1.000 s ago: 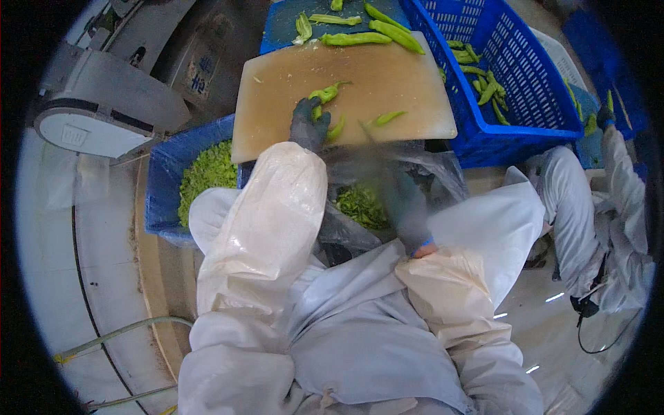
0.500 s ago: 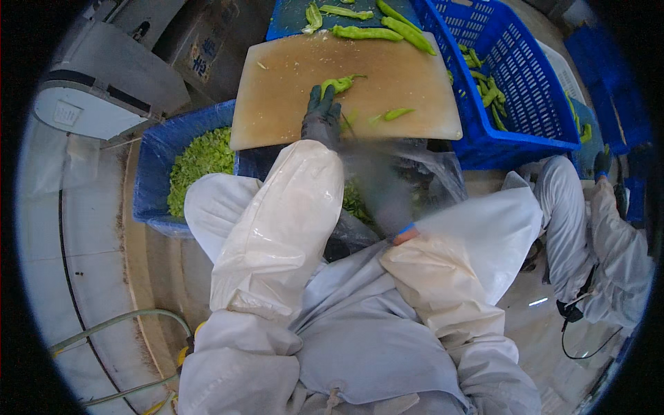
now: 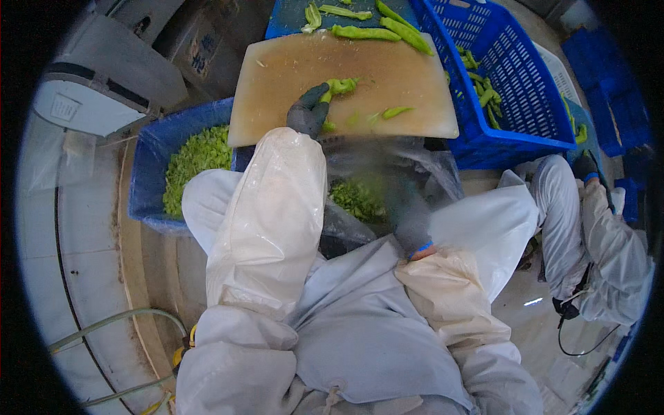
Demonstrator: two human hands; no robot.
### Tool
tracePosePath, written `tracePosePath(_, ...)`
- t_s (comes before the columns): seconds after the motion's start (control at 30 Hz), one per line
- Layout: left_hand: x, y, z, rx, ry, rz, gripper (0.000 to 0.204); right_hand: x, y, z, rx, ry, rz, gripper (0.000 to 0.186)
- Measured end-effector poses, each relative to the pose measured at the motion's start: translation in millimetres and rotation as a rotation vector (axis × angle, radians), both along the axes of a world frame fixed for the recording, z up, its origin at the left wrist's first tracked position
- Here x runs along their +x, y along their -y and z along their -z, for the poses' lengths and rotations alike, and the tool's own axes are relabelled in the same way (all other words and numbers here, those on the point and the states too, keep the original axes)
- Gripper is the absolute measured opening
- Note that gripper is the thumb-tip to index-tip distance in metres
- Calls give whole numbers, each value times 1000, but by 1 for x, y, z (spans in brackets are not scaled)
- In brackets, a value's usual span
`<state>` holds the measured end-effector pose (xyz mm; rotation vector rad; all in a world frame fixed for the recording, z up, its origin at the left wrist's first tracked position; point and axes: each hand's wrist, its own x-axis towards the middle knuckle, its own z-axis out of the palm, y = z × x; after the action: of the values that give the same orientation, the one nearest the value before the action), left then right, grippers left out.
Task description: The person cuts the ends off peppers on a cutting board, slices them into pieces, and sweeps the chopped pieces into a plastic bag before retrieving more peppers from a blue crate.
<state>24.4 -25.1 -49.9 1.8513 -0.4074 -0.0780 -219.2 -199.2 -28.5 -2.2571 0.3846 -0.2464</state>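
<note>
My left hand (image 3: 310, 111), in a dark glove, is closed on a green pepper (image 3: 339, 86) lying on the pale cutting board (image 3: 373, 59). A small green piece (image 3: 395, 111) lies to the right of it. My right hand (image 3: 408, 220), also dark-gloved, is smeared by motion below the board's front edge, over a plastic bag (image 3: 443, 173) holding chopped greens (image 3: 356, 197). I cannot make out its fingers or whether anything is in them.
Behind the board, whole and split peppers lie on a blue board (image 3: 290, 14). A blue crate (image 3: 519, 138) of peppers stands right, a lined bin (image 3: 145, 180) of chopped greens left, beside grey machinery (image 3: 104, 97). At far right is a co-worker's gloved hand (image 3: 584, 163).
My left fingers have curled more tightly around the pepper since half a second ago. My right hand stays blurred below the board. The co-worker's hand has moved downward.
</note>
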Motion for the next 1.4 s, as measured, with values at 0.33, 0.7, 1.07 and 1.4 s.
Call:
tracePosePath(0.33,11,13,-4,283,418,-9,43,62,3,-11,260,136,12,43)
tracePosePath(0.7,7,16,-2,264,390,-89,42,129,-15,-2,291,-52,39,44)
tracePosePath(1.07,10,19,5,263,397,-104,39,54,-13,-12,39,-226,8,45)
tracePosePath(1.4,-4,-17,16,345,656,-231,39,68,-12,-23,257,-19,4,42)
